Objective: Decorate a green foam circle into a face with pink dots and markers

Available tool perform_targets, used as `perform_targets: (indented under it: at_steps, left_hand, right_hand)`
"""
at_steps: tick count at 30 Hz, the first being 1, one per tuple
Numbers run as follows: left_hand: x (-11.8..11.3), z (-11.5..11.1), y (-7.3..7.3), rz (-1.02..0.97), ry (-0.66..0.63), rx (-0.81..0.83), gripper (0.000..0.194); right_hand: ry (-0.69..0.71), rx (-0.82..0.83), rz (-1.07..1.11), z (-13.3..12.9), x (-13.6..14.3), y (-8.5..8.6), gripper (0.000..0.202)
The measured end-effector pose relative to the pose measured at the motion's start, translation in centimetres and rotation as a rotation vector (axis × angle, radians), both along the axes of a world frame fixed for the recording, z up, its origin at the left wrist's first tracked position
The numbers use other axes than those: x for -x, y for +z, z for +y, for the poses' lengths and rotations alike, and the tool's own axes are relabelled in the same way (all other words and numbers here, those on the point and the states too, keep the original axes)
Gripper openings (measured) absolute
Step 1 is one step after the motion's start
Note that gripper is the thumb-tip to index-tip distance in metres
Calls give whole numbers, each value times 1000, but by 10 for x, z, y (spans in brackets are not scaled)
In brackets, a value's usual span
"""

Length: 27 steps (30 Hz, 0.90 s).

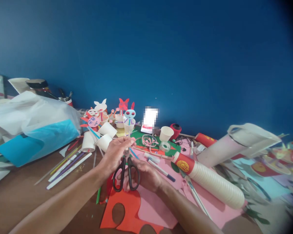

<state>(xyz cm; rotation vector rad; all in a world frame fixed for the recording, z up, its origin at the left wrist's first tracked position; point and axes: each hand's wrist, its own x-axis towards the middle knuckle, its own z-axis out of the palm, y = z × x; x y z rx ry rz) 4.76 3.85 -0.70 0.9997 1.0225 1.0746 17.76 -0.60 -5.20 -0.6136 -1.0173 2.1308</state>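
Note:
Black-handled scissors [126, 174] point away from me between my two hands. My right hand [148, 172] is closed about the handles, its fingers partly behind the loops. At the blade end, my left hand [119, 148] is closed in a pinch of thumb and fingers. The blades are mostly hidden by it, and what it pinches is hard to make out. Just beyond stands a paper cup [129, 126] with a light-blue rabbit face [130, 114] on it. Below the scissors lies an orange-red sheet [127, 196] with round cut-outs, on pink paper [156, 208].
Left lie several markers [69, 170], tipped white cups [89, 141] and a plastic bag [39, 110]. Rightward are a long stack of paper cups [215, 182], a white pitcher [224, 146] and a capped pen [161, 169]. Clear tape [165, 146] and a lit screen [150, 117] are behind.

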Motion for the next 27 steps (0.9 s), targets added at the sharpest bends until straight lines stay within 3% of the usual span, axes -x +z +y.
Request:
perform_targets:
  at_steps: [6,12,14,21,27]
  left_hand:
    - [-2,-6,0,51,13,-21,25]
    - [-1,-5,7,-25,46,-46,21]
    - [0,-3,9,-99,71,-30,18]
    - [2,-1,11,-136,128,-28,17]
    - [-1,-4,14,-114,150,-54,17]
  right_hand:
    - [-17,-31,-32,-3,3,-13,41]
    - [23,-144,-4,-4,-1,3,55]
    - [-35,-215,-11,-3,-2,5,55]
    - [-487,-327,-146,3,-6,4,47]
    - [-516,-447,-215,6,-14,9,48]
